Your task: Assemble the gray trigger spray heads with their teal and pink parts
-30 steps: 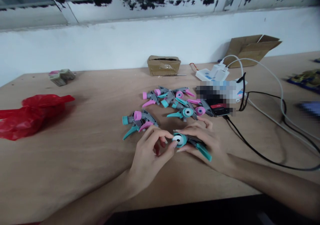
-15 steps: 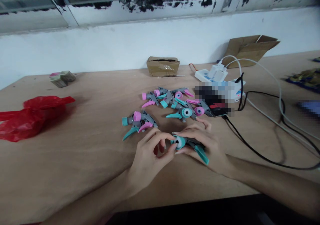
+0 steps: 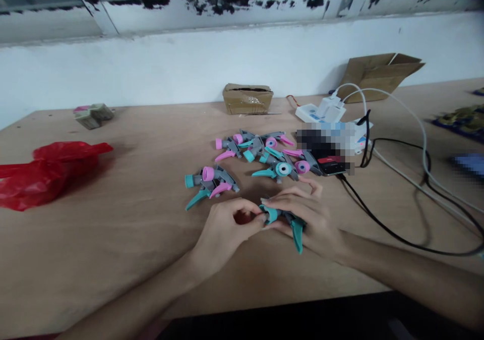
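Observation:
A grey trigger sprayer head with a turquoise collar and a turquoise trigger (image 3: 298,234) lies in my right hand (image 3: 315,219), whose fingers are closed around its body. Its collar faces left and its trigger hangs down toward me. My left hand (image 3: 225,229) is closed in a pinch, with thumb and index fingertips at the collar's mouth. Whether a small part sits between those fingertips is hidden. Just behind my left hand are two sprayer heads, one with a pink collar (image 3: 207,174) and one with a turquoise collar (image 3: 189,180).
Several pink and turquoise sprayer heads (image 3: 257,148) lie in a pile farther back. At the right are a phone (image 3: 335,165), a power strip (image 3: 308,113) and trailing cables (image 3: 381,229). A red plastic bag (image 3: 64,171) lies left. Cardboard boxes (image 3: 247,100) stand by the wall.
The sprayer head has turned in my right hand, so its collar opening faces more to the left and its trigger points more straight down. My left fingertips remain at the collar.

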`<state>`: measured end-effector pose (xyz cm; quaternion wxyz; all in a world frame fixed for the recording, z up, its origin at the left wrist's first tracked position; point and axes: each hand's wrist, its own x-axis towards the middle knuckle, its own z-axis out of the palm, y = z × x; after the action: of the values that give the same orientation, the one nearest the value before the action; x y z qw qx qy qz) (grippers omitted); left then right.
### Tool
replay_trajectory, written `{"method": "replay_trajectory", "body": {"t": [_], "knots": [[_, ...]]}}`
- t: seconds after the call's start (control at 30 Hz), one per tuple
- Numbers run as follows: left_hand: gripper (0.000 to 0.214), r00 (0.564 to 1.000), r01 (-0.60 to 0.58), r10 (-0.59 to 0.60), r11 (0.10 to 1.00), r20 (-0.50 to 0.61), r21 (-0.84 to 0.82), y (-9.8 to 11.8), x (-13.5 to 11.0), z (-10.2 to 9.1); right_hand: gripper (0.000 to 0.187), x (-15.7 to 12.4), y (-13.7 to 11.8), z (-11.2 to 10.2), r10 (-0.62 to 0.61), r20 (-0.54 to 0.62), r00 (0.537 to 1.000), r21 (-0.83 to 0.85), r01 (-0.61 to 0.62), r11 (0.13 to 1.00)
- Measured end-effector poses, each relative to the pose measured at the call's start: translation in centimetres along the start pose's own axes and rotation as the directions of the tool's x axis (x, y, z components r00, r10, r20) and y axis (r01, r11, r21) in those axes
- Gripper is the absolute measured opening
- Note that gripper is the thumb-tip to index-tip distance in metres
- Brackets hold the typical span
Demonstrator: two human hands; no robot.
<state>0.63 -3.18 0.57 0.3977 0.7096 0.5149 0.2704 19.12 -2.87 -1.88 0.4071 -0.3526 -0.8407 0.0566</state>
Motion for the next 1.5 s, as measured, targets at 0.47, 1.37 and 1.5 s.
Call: {"method": "replay_trajectory", "body": {"t": [0.47, 1.37, 1.5], "knots": [[0.006, 0.931, -0.288, 0.348, 0.886, -0.112, 0.362, 0.4, -0.3, -0.3, 0.024, 0.0, 0.4, 0.4, 0.050, 0.045, 0.998, 0.103, -0.054, 0.993], [0.024, 0.976, -0.195, 0.216, 0.935, -0.039, 0.298, 1.4, -0.1, -0.1, 0.032, 0.3, 0.8, 0.0, 0.022, 0.035, 0.999, 0.062, -0.024, 0.998], [0.017, 0.961, -0.204, 0.261, 0.891, -0.088, 0.406, 1.5, 0.0, -0.6, 0.046, 0.4, 0.5, 0.1, 0.044, 0.033, 0.998, 0.044, -0.046, 0.998]]}}
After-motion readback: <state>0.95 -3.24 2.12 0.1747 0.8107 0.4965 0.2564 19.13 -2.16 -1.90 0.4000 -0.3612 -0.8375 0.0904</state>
